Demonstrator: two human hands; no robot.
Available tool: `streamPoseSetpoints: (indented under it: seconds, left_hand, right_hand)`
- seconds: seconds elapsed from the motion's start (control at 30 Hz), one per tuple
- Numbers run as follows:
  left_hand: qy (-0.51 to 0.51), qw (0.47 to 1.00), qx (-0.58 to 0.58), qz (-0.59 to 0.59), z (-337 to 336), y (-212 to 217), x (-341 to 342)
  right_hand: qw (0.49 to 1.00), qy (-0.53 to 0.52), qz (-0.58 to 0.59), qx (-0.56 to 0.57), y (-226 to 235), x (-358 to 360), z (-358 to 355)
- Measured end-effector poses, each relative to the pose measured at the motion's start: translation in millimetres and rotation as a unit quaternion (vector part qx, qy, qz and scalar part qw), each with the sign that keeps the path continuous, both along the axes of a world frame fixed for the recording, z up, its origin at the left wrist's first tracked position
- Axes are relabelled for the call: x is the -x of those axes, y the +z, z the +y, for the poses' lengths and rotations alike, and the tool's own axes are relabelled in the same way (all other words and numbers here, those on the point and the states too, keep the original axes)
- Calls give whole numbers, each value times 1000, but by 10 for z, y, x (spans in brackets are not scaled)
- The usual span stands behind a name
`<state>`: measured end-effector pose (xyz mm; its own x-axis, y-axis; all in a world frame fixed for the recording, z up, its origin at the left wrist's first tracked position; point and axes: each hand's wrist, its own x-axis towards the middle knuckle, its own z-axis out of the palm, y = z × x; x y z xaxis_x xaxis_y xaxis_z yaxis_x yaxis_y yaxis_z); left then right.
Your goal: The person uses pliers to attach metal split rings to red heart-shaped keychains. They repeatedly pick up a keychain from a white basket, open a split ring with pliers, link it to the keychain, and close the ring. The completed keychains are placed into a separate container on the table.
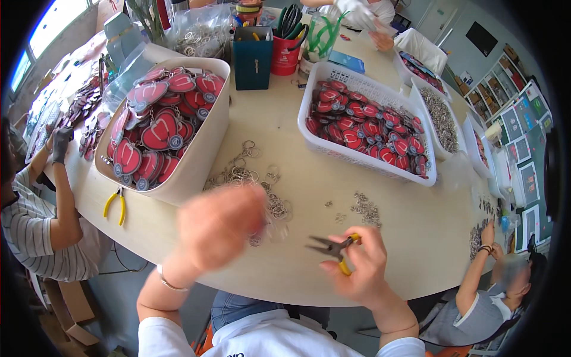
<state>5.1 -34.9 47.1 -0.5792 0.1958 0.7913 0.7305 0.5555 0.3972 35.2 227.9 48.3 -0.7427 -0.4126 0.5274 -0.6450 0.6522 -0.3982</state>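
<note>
Pliers, yellow-handled [338, 246]: one pair, in the right hand [364, 262]. Fingers and thumb closed around the handles; tool jaws slightly parted, tips pointing toward the left hand's side.

Left hand [221, 226]: raised, blurred by motion, fingers appearing curled. A dark reddish patch shows at its right edge; whether anything is gripped cannot be told.

Metal rings [278, 207]: loose heap, beyond the left hand and to its right.

Small metal links [366, 209]: heap, just beyond the right hand.

White basket [357, 160]: red tags [360, 122] inside; farther beyond the right hand.

Cream bin [208, 143]: heaped with red key tags [160, 130]; beyond the left hand, leftward.

Second pliers [122, 209]: yellow handles, left of the left hand, beside the bin.

Bracelet [170, 281]: silver-coloured, on the left wrist.
</note>
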Motion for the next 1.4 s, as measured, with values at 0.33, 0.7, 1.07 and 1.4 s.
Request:
streamPoseSetpoints:
  seconds: [0.33, 0.7, 1.07, 1.4]
  left_hand:
    - [380, 890, 248, -52, -901, 820, 888]
    - [104, 974, 196, 46, 250, 606, 570]
    - [2, 898, 323, -300, 1707, -190, 2121]
    - [-40, 963, -31, -266, 1399, -49, 1793]
  right_hand:
    - [980, -162, -69, 96, -305, -118, 556]
    - [952, -211, -150, 164, -705, 68, 733]
    - [949, -240, -70, 194, -835, 96, 836]
    - [963, -171, -138, 156, -849, 34, 755]
